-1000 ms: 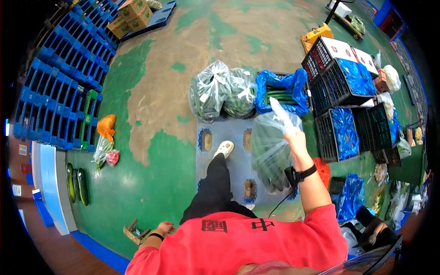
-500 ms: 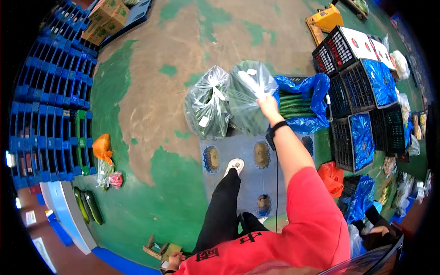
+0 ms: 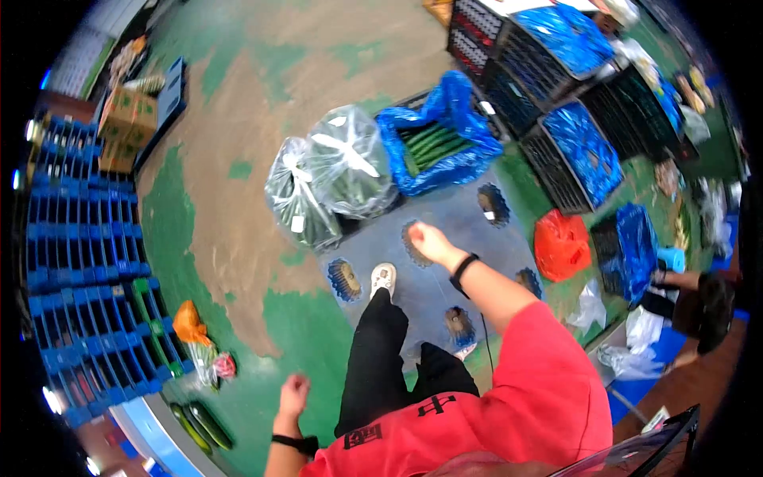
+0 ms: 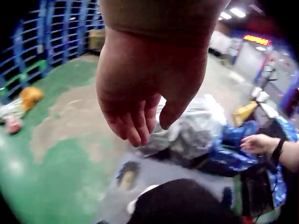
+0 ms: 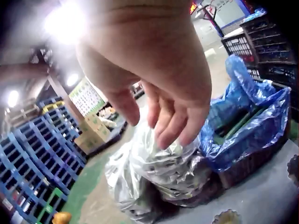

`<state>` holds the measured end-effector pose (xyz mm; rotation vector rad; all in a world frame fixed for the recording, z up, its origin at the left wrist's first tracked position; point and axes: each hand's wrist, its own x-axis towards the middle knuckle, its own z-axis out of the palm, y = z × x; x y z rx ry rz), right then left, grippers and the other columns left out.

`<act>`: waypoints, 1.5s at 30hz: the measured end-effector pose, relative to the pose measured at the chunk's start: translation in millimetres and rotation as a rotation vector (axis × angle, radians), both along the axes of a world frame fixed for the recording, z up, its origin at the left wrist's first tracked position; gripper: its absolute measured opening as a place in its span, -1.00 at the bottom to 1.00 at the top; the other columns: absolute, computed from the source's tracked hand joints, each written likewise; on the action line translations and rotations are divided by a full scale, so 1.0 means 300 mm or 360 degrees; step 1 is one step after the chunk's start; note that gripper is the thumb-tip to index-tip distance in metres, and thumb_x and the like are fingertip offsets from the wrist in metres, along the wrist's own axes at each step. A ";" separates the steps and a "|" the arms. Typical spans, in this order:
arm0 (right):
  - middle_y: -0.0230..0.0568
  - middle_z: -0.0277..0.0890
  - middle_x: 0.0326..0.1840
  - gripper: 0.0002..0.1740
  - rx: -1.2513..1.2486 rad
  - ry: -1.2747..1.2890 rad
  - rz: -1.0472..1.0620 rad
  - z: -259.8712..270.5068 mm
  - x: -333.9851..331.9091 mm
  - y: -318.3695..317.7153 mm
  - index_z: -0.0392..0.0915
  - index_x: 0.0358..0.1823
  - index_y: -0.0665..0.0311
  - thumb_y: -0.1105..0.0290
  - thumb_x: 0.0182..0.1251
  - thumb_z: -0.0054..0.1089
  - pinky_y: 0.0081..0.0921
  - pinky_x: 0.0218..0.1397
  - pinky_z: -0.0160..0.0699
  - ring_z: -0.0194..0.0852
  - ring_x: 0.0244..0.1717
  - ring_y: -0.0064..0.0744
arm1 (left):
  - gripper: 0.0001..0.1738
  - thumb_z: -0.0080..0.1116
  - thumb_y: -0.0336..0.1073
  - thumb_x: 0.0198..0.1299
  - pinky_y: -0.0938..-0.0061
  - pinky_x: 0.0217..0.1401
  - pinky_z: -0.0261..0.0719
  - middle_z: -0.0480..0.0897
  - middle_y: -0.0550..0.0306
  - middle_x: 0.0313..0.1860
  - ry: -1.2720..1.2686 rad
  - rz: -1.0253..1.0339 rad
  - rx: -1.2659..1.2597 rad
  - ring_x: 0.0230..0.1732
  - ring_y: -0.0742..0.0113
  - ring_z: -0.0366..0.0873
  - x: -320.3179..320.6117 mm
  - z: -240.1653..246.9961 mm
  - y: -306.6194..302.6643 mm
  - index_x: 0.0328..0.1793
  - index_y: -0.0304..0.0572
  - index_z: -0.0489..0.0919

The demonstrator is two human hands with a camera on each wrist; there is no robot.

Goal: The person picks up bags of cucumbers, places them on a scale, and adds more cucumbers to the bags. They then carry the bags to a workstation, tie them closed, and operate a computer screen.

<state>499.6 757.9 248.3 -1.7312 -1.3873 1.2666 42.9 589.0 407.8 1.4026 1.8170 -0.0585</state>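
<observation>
Two clear plastic bags of green produce, the left one (image 3: 298,195) and the right one (image 3: 350,163), lean together at the far edge of the blue-grey pallet (image 3: 445,215). Beside them a blue-lined crate (image 3: 457,163) holds long green vegetables (image 3: 433,147). Over the pallet, nearer the body than the bags, hangs the right hand (image 3: 429,242) with loosely bent fingers and nothing held; in the right wrist view the hand (image 5: 159,88) has its thumb apart. At the body's left side the left hand (image 3: 294,393) is empty, its fingers (image 4: 135,123) hanging loosely in the left wrist view.
Black crates (image 3: 556,159) with blue liners stand at the right, near a red bag (image 3: 562,245). Stacked blue pallets (image 3: 87,254) line the left side. An orange bag (image 3: 189,322) and long green gourds (image 3: 208,424) lie on the floor. One foot (image 3: 383,280) is on the pallet.
The right hand has let go of the right-hand bag, which now stands beside the other, and has drawn back toward the body. The left hand has moved out from the body's side. The head view has turned.
</observation>
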 end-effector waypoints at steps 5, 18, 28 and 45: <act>-0.27 0.48 -0.32 -0.81 0.0226 0.0905 -0.0181 0.623 0.365 -0.602 0.41 -0.19 0.33 0.53 0.13 -0.01 -0.55 -0.19 0.43 0.43 -0.29 -0.53 | -0.38 0.16 -0.41 -0.01 0.44 0.12 0.34 0.41 0.06 0.08 -0.1022 -0.0911 -0.0255 0.11 0.32 0.34 0.901 0.305 0.142 0.22 -0.23 0.24; -0.38 0.48 -0.44 -0.83 0.1185 -0.0487 -0.2517 1.604 0.735 -2.858 0.49 -0.25 0.27 0.40 0.15 0.01 -0.76 -0.35 0.33 0.36 -0.45 -0.68 | -0.70 -0.13 -0.17 0.24 0.49 -0.24 0.38 0.54 0.18 -0.42 -0.0793 -0.4192 -0.2294 -0.34 0.40 0.42 1.652 0.335 -1.644 -0.28 -0.26 0.49; -0.41 0.44 -0.53 -0.89 0.0236 -0.0601 -0.3104 1.547 0.573 -3.603 0.44 -0.33 0.23 0.39 0.13 -0.02 -0.72 -0.41 0.34 0.35 -0.49 -0.67 | -0.69 -0.19 -0.09 0.27 0.53 -0.30 0.54 0.57 -0.13 -0.22 -0.0534 -0.3398 -0.3400 -0.33 0.23 0.61 2.176 0.821 -2.205 -0.23 -0.21 0.38; -0.17 0.50 -0.18 -0.71 0.0004 0.0742 -0.2223 0.506 1.032 -3.732 0.39 -0.08 0.37 0.42 0.17 -0.03 -0.53 -0.08 0.40 0.46 -0.16 -0.38 | -0.33 -0.02 0.23 0.01 0.36 -0.24 0.51 0.58 0.01 -0.23 0.0195 -0.3875 -0.0635 -0.29 0.21 0.54 3.180 -0.167 -2.088 -0.13 -0.33 0.50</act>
